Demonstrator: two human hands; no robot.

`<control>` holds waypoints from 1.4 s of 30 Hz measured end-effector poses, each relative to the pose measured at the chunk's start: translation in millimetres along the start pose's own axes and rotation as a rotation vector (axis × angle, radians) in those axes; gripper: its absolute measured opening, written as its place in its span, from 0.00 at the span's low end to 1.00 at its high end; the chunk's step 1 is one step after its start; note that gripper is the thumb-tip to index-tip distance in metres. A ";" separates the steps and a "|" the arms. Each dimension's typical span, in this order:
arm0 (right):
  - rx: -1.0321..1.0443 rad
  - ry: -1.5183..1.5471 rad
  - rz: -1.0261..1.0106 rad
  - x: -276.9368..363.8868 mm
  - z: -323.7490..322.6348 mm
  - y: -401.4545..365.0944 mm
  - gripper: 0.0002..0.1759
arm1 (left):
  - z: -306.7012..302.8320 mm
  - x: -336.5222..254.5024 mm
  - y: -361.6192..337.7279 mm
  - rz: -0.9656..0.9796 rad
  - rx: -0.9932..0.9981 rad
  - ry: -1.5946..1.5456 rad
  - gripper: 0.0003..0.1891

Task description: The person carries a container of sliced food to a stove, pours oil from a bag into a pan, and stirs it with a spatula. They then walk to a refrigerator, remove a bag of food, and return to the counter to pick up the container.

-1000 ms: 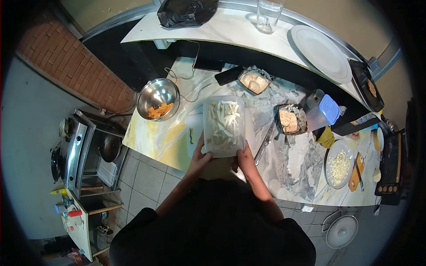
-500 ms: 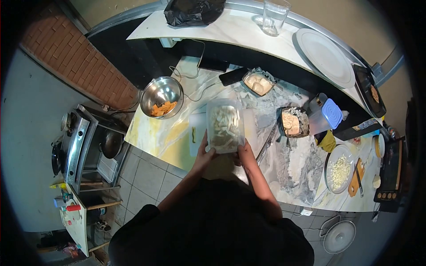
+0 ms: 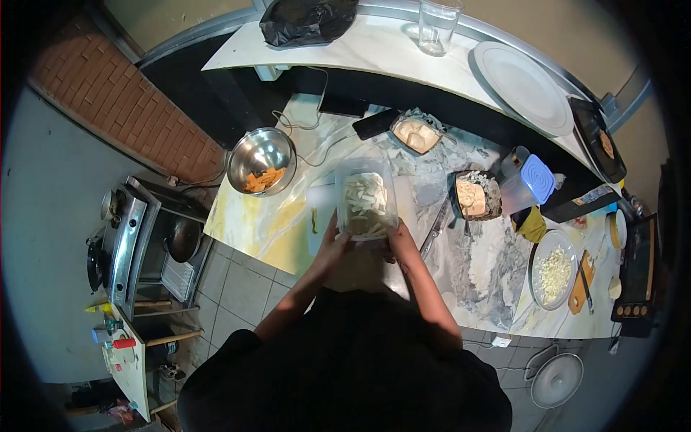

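Note:
A clear plastic container (image 3: 343,186) with pale, stick-cut pieces (image 3: 367,193) inside is held over the counter in front of my body. My left hand (image 3: 333,245) is closed around its near left corner, and my right hand (image 3: 399,243) grips the near right corner. Underneath, a white board (image 3: 314,234) shows partly at the left, with a green strip (image 3: 314,220) on it. A long knife (image 3: 434,230) lies to the right of my right hand.
A steel bowl (image 3: 286,140) of orange pieces stands at the left. Black trays of pale (image 3: 416,135) and pinkish sauce (image 3: 471,198) sit farther back. At the right are a blue-lidded pitcher (image 3: 533,183), a plate of chopped white bits (image 3: 554,277) and a cutting board (image 3: 581,284).
The pale pieces have shifted inside the container, baring more of its bottom at the near side. Both hands keep their hold, and the view has moved slightly.

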State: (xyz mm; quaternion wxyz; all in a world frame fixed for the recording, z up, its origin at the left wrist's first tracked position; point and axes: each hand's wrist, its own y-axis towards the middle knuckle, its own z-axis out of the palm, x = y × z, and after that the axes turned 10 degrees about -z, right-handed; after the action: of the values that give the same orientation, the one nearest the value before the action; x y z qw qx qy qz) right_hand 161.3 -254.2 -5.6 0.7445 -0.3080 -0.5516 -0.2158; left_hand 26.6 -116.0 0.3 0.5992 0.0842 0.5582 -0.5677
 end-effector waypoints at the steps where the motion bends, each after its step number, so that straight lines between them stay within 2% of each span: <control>1: -0.004 0.001 0.000 6.9 -1.5 -1.7 0.21 | 4.1 -0.9 -2.4 -0.002 -0.026 -0.067 0.40; 4: 0.015 0.047 0.114 33.2 -7.6 -10.4 0.17 | 19.1 -24.0 -23.2 -0.085 -0.086 0.014 0.40; 7: 0.112 -0.064 0.139 53.8 -11.2 -13.8 0.22 | 24.7 -35.5 -35.9 -0.026 -0.050 -0.033 0.40; 9: -0.018 -0.237 -0.058 57.1 -3.5 -16.1 0.28 | 24.2 -30.5 -35.7 -0.006 -0.040 -0.044 0.40; 10: -0.020 -0.238 -0.054 50.4 0.1 -15.3 0.28 | 25.2 -27.9 -35.8 0.019 -0.031 -0.056 0.40; 12: -0.126 0.272 -0.013 34.1 5.6 -9.5 0.33 | 34.0 -23.7 -39.4 -0.023 -0.027 -0.085 0.40; 14: -0.095 0.272 -0.036 26.5 1.7 -12.9 0.33 | 39.0 -27.2 -48.8 -0.063 -0.027 -0.114 0.41; 16: -0.065 0.279 -0.055 25.1 -8.6 -13.9 0.34 | 37.7 -38.2 -64.1 -0.082 0.057 0.141 0.35; 17: -0.088 0.353 -0.075 27.6 -24.3 -9.4 0.33 | 34.3 -39.9 -65.4 -0.088 0.053 0.140 0.35; 19: -0.135 0.503 -0.115 32.6 -47.3 -1.6 0.32 | 27.0 -43.9 -67.1 -0.082 0.063 0.276 0.28; 21: -0.278 0.381 -0.025 35.3 -53.4 2.5 0.32 | 16.9 -38.5 -63.2 -0.077 0.006 0.254 0.26; 22: -0.281 0.381 -0.028 34.4 -55.2 1.0 0.32 | 12.5 -36.6 -59.9 -0.068 -0.049 0.232 0.25; 24: -0.184 0.339 -0.078 32.6 -56.2 -6.1 0.33 | 2.9 -36.4 -58.5 -0.083 -0.028 0.265 0.24; 27: -0.197 0.408 -0.109 42.8 -59.4 -11.7 0.36 | 1.1 -36.1 -59.2 -0.094 -0.008 0.296 0.22; 29: -0.218 0.418 -0.099 28.2 -58.6 -6.0 0.34 | 1.4 -34.9 -58.0 -0.089 -0.005 0.300 0.22; 31: -0.224 0.248 0.038 29.7 -41.8 -13.3 0.32 | 0.8 -32.0 -56.3 -0.098 0.022 0.253 0.23; 32: -0.094 0.433 -0.042 33.6 -40.3 -22.5 0.31 | -0.1 -31.5 -56.1 -0.102 0.021 0.257 0.23; 35: -0.195 0.506 -0.080 47.0 -36.6 -18.9 0.31 | 2.1 -31.7 -59.6 -0.112 0.006 0.246 0.23; 37: -0.246 0.439 -0.075 40.5 -38.8 -12.9 0.31 | -0.7 -33.1 -61.4 -0.097 0.015 0.269 0.21; 39: -0.144 0.177 0.047 24.7 -42.1 -9.6 0.32 | -4.9 -34.0 -64.0 -0.102 0.006 0.246 0.21; 41: -0.074 0.283 0.023 26.5 -40.5 -13.5 0.32 | -9.1 -35.6 -68.0 -0.105 -0.008 0.211 0.21; 42: -0.133 0.412 -0.030 44.7 -29.7 -17.5 0.32 | -11.4 -37.3 -70.3 -0.090 -0.024 0.195 0.21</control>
State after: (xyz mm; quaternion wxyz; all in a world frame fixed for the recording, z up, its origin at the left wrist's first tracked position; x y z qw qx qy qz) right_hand 183.5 -286.6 34.9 0.8161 -0.2977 -0.3770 -0.3213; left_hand -24.4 -109.8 62.1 0.5167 0.1066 0.6241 -0.5763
